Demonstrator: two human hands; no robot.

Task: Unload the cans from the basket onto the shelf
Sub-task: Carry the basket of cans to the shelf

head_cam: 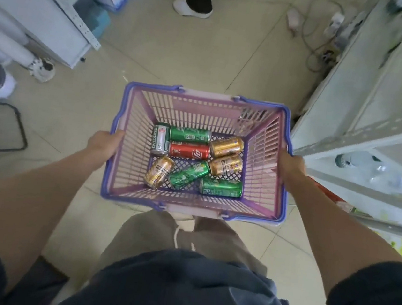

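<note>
I hold a pink and purple plastic basket in front of me above the floor. My left hand grips its left rim and my right hand grips its right rim. Several cans lie on their sides on the basket's bottom: a red can, green cans, gold cans and a silver and green can. A white metal shelf stands close on the right.
Another white shelf unit stands at the left. A person's legs and white shoe are ahead on the tiled floor. Cables and a power strip lie at the far right. Plastic bottles lie on the right shelf's lower level.
</note>
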